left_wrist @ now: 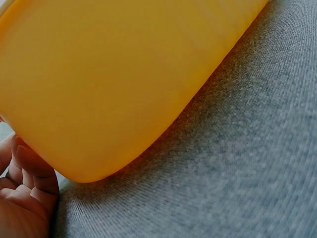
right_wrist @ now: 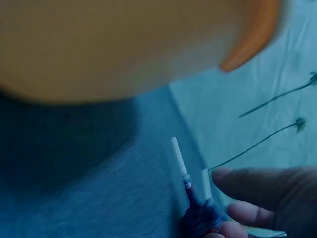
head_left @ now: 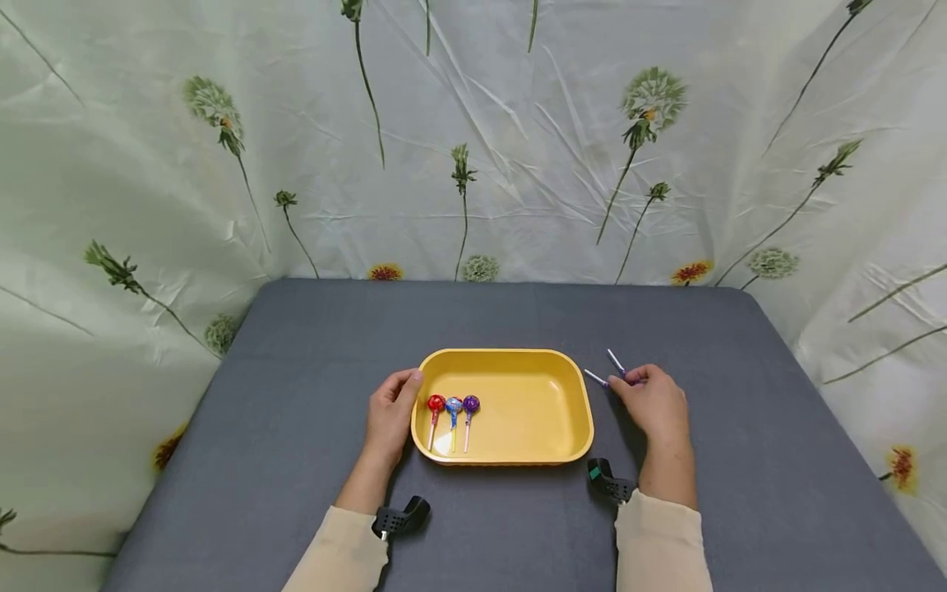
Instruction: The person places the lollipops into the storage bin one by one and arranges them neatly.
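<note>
"What's biggest on your feed?"

"I see a flower-print cloth [head_left: 533, 99] at the far side and along left and right, then a grey table [head_left: 503, 316]. On it, between the hands, sits a yellow tray [head_left: 521, 432]."

"And the hands?"

"I have the left hand [head_left: 390, 411] gripping the tray's left rim near the far corner, thumb at the edge. The right hand [head_left: 661, 407], just right of the tray, is closed to a pinch on two wrapped lollipops [right_wrist: 200, 218]; their white sticks point far and left. I can't tell which finger bears on which."

"More candy?"

"I count three in the tray's left part, sticks towards the near side: red lollipop [head_left: 436, 404], blue lollipop [head_left: 454, 405], purple lollipop [head_left: 471, 404], left to right."
</note>
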Demonstrator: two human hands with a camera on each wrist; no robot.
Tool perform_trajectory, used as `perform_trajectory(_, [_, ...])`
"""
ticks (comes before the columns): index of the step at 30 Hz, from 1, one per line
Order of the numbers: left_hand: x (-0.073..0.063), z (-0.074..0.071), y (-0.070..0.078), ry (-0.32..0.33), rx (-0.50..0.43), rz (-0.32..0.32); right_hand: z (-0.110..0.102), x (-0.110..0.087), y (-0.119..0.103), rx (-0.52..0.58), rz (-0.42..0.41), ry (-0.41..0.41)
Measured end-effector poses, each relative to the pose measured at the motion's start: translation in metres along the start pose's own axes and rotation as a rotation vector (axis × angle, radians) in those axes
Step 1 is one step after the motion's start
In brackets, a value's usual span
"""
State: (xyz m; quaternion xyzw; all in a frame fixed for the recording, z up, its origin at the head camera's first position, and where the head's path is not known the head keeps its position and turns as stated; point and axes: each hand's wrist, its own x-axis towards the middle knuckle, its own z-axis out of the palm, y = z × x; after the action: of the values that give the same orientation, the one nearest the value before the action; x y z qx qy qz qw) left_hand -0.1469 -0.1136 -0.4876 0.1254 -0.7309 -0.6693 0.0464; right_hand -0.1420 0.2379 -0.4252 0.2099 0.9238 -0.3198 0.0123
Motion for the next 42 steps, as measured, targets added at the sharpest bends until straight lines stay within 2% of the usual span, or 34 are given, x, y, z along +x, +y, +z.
perform_trajectory(4, [-0.002, -0.001, 0.000, -0.001, 0.012, -0.002, 0.005, 0.007, 0.010, -0.019, 0.044, -0.031])
perform_trajectory(11, [-0.002, -0.001, 0.000, 0.001, 0.005, 0.012, 0.009, 0.005, 0.007, -0.013, 0.068, -0.040])
perform_trajectory(17, [-0.001, -0.001, 0.000, -0.003, -0.004, 0.009, 0.004, 0.002, 0.006, 0.007, 0.047, -0.010])
perform_trajectory(22, [-0.001, -0.001, 0.001, -0.006, -0.013, 0.006, -0.004, -0.002, -0.003, 0.104, 0.024, 0.060])
perform_trajectory(27, [0.000, -0.001, 0.000, -0.005, -0.009, 0.005, -0.010, -0.007, -0.017, 0.277, 0.031, 0.142])
perform_trajectory(30, [0.000, -0.001, 0.000, 0.000, -0.008, 0.005, -0.010, -0.010, -0.026, 0.336, 0.004, 0.152])
perform_trajectory(34, [0.001, -0.001, 0.000, 0.004, -0.005, 0.008, -0.004, -0.016, -0.037, 0.352, -0.112, 0.086])
perform_trajectory(38, [0.000, -0.001, 0.000, -0.002, -0.009, 0.008, 0.008, -0.022, -0.049, 0.345, -0.218, -0.042])
perform_trajectory(42, [0.000, -0.001, 0.000, -0.003, -0.009, 0.009, 0.026, -0.028, -0.063, 0.358, -0.273, -0.170])
